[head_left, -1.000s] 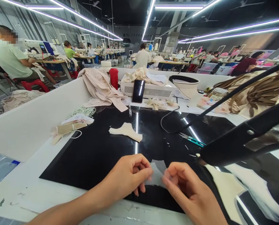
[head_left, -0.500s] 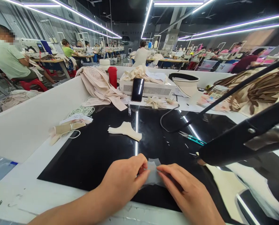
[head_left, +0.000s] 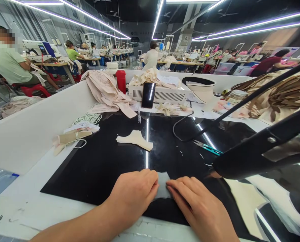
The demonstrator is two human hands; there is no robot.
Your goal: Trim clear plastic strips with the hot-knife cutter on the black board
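A small, thin, see-through whitish piece of fabric (head_left: 163,185) lies low over the black mat (head_left: 102,168), between my two hands. My left hand (head_left: 135,190) is closed at its left edge, thumb against curled fingers. At the right edge, the fingertips of my right hand (head_left: 199,201) are pressed together on the fabric. What sits beneath the fingertips is hidden. Farther up the mat rests a cream cut fabric piece (head_left: 135,139), apart from both hands. To the right of my right hand are a larger cream piece (head_left: 246,201) and a white piece (head_left: 276,195).
A thick black arm (head_left: 253,151) reaches in from the right. Teal-handled snips (head_left: 208,148) lie beside it. Along the back stand a phone (head_left: 148,95), a red cup (head_left: 120,82) and a white vented box (head_left: 162,96). Beige fabric (head_left: 104,90) is heaped at left. Several people sit beyond.
My left fingers have curled in more tightly at the fabric's left edge. My right hand has shifted slightly left, and the fabric's outline between the hands looks different.
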